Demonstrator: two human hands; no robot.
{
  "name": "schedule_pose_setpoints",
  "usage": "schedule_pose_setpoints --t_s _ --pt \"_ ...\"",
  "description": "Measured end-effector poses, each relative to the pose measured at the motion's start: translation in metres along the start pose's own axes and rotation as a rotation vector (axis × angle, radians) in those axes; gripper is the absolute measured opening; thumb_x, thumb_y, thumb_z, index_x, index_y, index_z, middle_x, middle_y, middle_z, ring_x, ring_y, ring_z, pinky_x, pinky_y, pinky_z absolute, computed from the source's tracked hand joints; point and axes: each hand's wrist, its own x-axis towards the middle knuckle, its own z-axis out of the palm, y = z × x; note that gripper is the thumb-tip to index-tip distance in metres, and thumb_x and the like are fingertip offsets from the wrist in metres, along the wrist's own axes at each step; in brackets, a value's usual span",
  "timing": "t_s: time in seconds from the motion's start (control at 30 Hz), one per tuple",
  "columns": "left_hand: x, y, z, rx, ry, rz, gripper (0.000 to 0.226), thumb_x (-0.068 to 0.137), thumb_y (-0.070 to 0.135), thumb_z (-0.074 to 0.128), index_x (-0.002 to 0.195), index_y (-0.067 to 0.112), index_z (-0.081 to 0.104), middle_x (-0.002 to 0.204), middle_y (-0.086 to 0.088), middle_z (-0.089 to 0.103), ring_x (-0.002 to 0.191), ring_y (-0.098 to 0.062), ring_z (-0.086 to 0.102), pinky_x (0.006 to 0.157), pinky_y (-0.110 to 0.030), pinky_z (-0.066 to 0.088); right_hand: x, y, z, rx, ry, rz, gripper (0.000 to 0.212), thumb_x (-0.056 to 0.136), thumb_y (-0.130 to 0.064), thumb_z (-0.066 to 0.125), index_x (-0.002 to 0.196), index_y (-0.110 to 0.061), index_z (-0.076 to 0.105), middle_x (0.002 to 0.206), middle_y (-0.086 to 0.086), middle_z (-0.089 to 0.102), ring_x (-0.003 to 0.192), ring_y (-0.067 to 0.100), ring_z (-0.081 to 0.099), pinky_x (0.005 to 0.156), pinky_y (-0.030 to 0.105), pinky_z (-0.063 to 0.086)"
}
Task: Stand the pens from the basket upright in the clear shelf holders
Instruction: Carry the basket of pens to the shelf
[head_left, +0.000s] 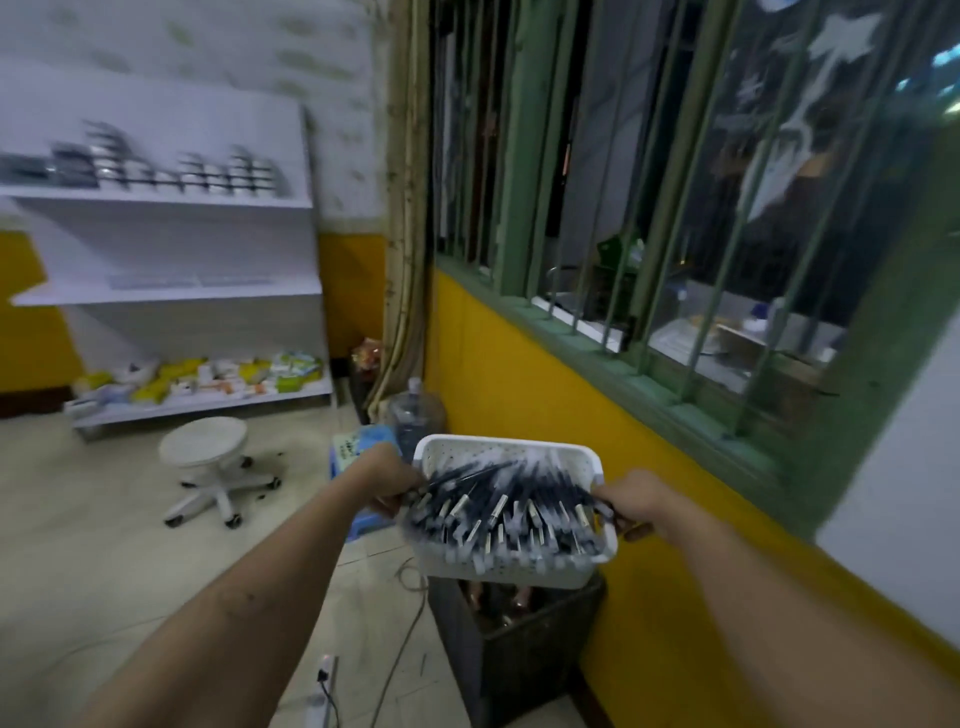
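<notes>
A white perforated basket (519, 569) full of dark pens (498, 519) with clear caps hangs in the air in front of me. My left hand (392, 480) grips its left handle. The right handle is held by my right hand (631, 501). The clear holders (171, 174) stand in a blurred row on the top board of a white shelf unit (166, 296) at the far left, and some have dark pens in them. The shelf is well away from the basket, across the floor.
A white wheeled stool (208, 467) stands on the floor before the shelf. Under the basket sits a dark crate (514, 654). A yellow wall with a green barred window (675, 260) runs along the right. A water jug (415, 415), a blue stool and floor cables lie near.
</notes>
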Motion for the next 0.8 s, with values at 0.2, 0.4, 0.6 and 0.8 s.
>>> schedule_pose_setpoints --t_s 0.2,0.4,0.6,0.8 --pt "0.035 -0.022 -0.054 -0.011 0.063 -0.083 0.028 0.086 0.022 0.065 0.085 -0.005 0.063 0.08 -0.02 0.071 0.073 -0.031 0.071 0.065 -0.04 0.061 0.066 -0.075 0.023 -0.076 -0.086 -0.1 0.035 0.097 -0.029 0.055 0.074 -0.002 0.056 0.075 0.015 0.061 0.063 0.025 0.056 0.061 0.034 0.049" --pt "0.057 -0.026 -0.093 0.082 0.161 -0.214 0.024 0.089 0.019 0.058 0.08 -0.003 0.063 0.066 -0.013 0.068 0.05 -0.019 0.064 0.049 -0.028 0.057 0.128 -0.147 0.046 -0.19 -0.191 -0.222 0.035 0.094 -0.024 0.059 0.066 -0.005 0.053 0.064 0.015 0.057 0.054 0.025 0.054 0.056 0.031 0.047" --pt "0.072 -0.029 -0.131 0.078 0.304 -0.349 0.026 0.09 0.02 0.056 0.093 -0.005 0.064 0.081 -0.018 0.073 0.069 -0.026 0.072 0.066 -0.036 0.061 0.167 -0.225 0.054 -0.242 -0.293 -0.392 0.026 0.092 -0.019 0.061 0.071 -0.003 0.055 0.062 0.015 0.06 0.051 0.025 0.059 0.049 0.03 0.051" --pt "0.073 -0.038 -0.177 0.045 0.466 -0.47 0.025 0.091 0.019 0.056 0.077 -0.001 0.061 0.068 -0.013 0.069 0.055 -0.021 0.065 0.062 -0.033 0.06 0.19 -0.306 0.078 -0.308 -0.377 -0.558 0.026 0.091 -0.018 0.059 0.069 -0.005 0.054 0.046 0.009 0.059 0.039 0.018 0.061 0.046 0.027 0.049"
